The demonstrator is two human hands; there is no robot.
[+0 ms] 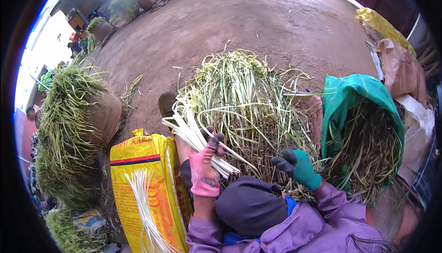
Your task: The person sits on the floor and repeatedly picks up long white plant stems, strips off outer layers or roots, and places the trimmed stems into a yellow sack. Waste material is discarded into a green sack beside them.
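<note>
My left hand (205, 172), in a pink glove with dark fingertips, is closed around a bundle of pale stalks (193, 134) with curling tops. The bundle slants, its cut-looking ends at the lower right. My right hand (297, 167), in a green glove with dark fingers, is at the right with its fingers bent; whether a thin stalk is between them cannot be told. Beyond both hands lies a large heap of long leafy stalks (241, 90), pale and green at the far side, brown near me. White thin strands (146, 204) lie on a yellow printed sack (129, 180) at my left.
A green woven sack (362, 80) full of brown plant waste opens at the right, with other sacks (402, 66) behind it. Large leafy bundles (69, 121) stand at the left on the earthen floor (234, 14). A dark rounded cloth (250, 206) is close below my hands.
</note>
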